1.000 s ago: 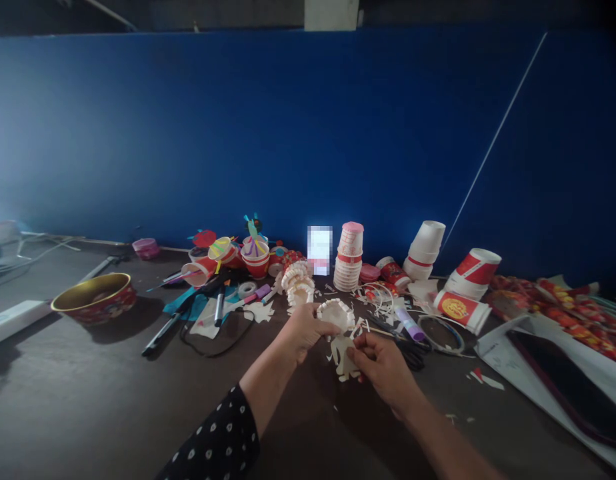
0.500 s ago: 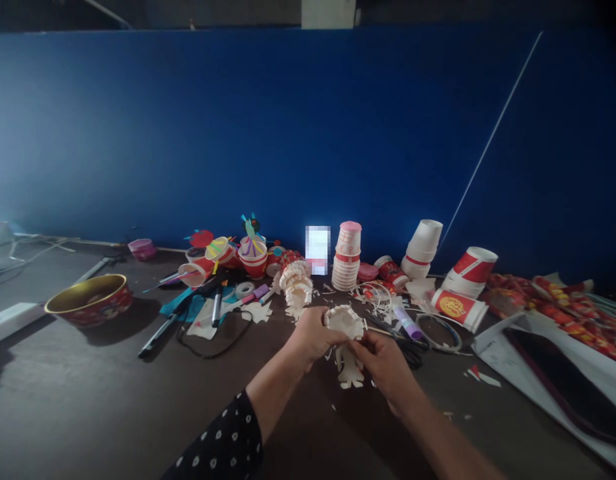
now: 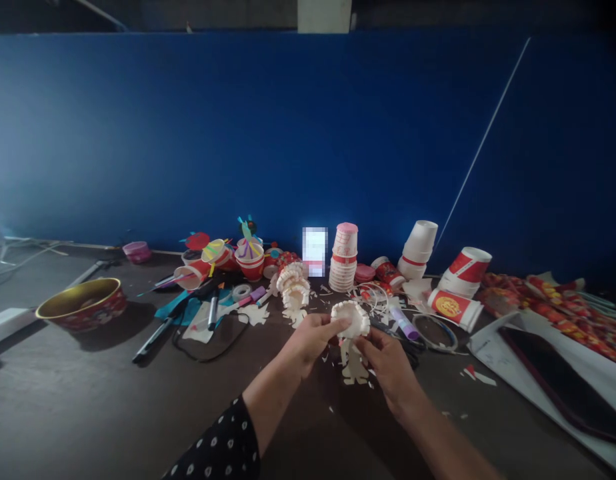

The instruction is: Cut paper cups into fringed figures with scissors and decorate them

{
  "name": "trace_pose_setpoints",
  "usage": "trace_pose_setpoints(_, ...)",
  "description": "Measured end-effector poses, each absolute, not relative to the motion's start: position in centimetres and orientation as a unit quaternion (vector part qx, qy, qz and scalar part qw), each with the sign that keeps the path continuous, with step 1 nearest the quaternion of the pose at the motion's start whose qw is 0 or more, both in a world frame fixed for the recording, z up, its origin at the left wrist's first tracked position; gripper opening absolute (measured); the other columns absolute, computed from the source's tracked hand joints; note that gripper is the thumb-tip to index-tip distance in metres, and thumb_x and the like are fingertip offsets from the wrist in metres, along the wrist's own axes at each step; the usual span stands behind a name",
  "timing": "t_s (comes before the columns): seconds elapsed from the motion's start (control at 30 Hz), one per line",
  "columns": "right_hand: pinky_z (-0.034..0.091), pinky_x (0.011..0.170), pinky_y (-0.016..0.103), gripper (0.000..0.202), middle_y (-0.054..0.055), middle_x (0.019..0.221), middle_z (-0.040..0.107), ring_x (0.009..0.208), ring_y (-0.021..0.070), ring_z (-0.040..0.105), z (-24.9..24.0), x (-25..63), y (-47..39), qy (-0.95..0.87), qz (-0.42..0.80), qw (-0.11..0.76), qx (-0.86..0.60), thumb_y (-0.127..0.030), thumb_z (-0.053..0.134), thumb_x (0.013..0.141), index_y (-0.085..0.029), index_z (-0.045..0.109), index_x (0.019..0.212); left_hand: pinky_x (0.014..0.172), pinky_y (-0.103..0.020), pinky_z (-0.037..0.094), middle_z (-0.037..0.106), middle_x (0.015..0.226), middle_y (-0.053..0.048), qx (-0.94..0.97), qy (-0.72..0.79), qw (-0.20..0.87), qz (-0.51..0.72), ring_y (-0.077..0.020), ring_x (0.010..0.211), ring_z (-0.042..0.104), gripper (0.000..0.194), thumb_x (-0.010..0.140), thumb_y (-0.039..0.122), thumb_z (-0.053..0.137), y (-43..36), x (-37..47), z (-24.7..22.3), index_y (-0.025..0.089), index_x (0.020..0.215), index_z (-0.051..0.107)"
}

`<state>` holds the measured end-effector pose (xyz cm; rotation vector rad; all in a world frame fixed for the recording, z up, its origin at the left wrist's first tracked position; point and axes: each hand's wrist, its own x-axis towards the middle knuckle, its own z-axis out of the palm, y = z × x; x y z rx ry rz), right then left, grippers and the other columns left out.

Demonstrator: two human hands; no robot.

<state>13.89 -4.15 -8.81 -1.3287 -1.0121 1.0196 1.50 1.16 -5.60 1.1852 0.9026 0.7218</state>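
A cut white paper cup [image 3: 351,315] with a notched, folded rim is between my hands, its round opening tilted toward me. A strip with cut ends, a white paper piece [image 3: 355,367], hangs below the rim. My left hand [image 3: 313,340] is closed on the left side, its thumb laid on the inside of the cup. Closed at the lower right of the rim is my right hand [image 3: 385,363]; its fingertips are partly hidden. Beyond my left hand lies a similar row of notched white cup pieces [image 3: 294,290].
A gold-lined bowl [image 3: 83,303] stands at left, near a black-capped marker [image 3: 213,310] and a tape roll [image 3: 239,293]. Behind are stacked paper cups [image 3: 344,260]. A purple tube [image 3: 404,323] lies right of centre, a phone [image 3: 563,380] farther right. Paper scraps litter the table.
The cup has turned slightly, so its opening faces me more, and my left thumb now lies over its inside. The whole view has shifted a little.
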Motion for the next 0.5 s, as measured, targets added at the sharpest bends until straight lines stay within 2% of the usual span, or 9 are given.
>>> trace_pose_setpoints(0.17, 0.035, 0.044, 0.022, 0.021, -0.004, 0.049, 0.051, 0.044, 0.0104, 0.044, -8.7, 13.9, -4.3, -0.426, 0.438, 0.572, -0.546, -0.036, 0.060, 0.068, -0.016, 0.055, 0.065, 0.044, -0.020, 0.031, 0.051, 0.044, 0.003, 0.551, 0.439, 0.628, 0.331, -0.0068, 0.041, 0.042, 0.013, 0.059, 0.022, 0.063, 0.7, 2.1, -6.3, 0.011, 0.054, 0.057)
trace_pose_setpoints(0.37, 0.041, 0.048, 0.024, 0.023, 0.000, 0.061, 0.061, 0.053, 0.0150, 0.053, -9.2, 14.0, -4.3, -0.436, 0.464, 0.559, -0.531, -0.041, 0.058, 0.071, -0.017, 0.057, 0.070, 0.043, -0.021, 0.034, 0.054, 0.046, 0.001, 0.536, 0.441, 0.626, 0.356, -0.0097, 0.042, 0.046, 0.008, 0.058, 0.019, 0.059, 0.9, 2.5, -7.3, 0.011, 0.055, 0.058)
trace_pose_setpoints(0.5, 0.040, 0.047, 0.025, 0.024, 0.000, 0.060, 0.061, 0.052, 0.0151, 0.053, -9.1, 14.1, -4.3, -0.445, 0.451, 0.559, -0.535, -0.040, 0.059, 0.071, -0.017, 0.060, 0.075, 0.043, -0.021, 0.035, 0.055, 0.046, 0.000, 0.540, 0.435, 0.625, 0.359, -0.0106, 0.042, 0.048, 0.009, 0.058, 0.019, 0.059, 0.7, 2.6, -7.4, 0.011, 0.056, 0.059)
